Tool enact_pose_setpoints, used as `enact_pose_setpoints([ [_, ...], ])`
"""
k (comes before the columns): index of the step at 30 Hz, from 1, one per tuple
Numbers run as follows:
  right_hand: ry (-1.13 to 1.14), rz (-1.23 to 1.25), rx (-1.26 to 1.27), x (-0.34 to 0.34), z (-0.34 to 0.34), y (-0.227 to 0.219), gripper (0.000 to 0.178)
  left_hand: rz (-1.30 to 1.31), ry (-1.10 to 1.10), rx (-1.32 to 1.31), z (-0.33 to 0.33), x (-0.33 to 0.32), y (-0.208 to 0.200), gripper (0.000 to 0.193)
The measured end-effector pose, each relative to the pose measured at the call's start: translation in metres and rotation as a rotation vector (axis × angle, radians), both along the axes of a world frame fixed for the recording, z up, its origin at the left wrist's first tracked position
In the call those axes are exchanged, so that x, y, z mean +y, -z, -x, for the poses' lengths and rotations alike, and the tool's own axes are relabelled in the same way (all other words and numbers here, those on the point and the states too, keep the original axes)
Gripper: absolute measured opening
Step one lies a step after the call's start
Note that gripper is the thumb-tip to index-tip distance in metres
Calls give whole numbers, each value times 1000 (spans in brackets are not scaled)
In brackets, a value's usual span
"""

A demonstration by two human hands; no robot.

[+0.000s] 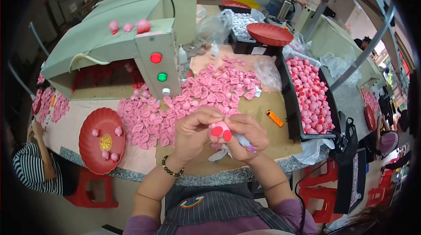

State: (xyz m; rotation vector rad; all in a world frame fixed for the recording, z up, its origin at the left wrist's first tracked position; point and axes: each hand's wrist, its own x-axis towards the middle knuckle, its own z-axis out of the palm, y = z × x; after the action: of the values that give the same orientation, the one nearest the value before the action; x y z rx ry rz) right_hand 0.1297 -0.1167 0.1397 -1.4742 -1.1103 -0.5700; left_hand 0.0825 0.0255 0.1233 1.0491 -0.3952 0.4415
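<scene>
A small round pink toy figure [220,126] with two red oval feet is pinched between my hands in front of me. My left hand [192,132] grips it from the left, with thumb and fingertips closed on it. From the other side my right hand [249,130] presses fingers and thumb on the toy. Tucked in that same palm is a small pale bottle [242,140] with a purple tip, partly hidden by the fingers. Just beyond my hands spreads a heap of loose pink toy pieces [210,87].
A red scalloped plate [90,123] with several pink figures lies at left. Behind it stands a pale green machine [160,37] with red and green buttons. To the right are an orange lighter [275,118] and a black crate [287,103] of pink-and-red figures. Other people sit or stand around.
</scene>
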Motion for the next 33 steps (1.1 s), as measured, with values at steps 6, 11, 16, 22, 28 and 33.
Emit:
enact_pose_setpoints([
  [6, 5, -125, -95, -6, -6, -42, 26, -148, -64, -177, -20, -14, -50, 39],
  [11, -4, -64, -96, -9, -11, -50, 24, -128, -111, -294, -26, -15, -48, 29],
  [16, -25, -46, -58, -3, -24, -42, 26, -96, -111, -232, -34, -10, -41, 27],
  [22, -27, -164, -89, 8, -37, -39, 30, -132, -125, -99, -40, -5, -36, 43],
  [28, 24, -123, -119, -1, -29, -45, 32, -83, -109, -245, -37, -10, -41, 27],
  [33, -11, -108, -78, -10, -23, -46, 28, -164, -73, -275, -39, -12, -50, 23],
])
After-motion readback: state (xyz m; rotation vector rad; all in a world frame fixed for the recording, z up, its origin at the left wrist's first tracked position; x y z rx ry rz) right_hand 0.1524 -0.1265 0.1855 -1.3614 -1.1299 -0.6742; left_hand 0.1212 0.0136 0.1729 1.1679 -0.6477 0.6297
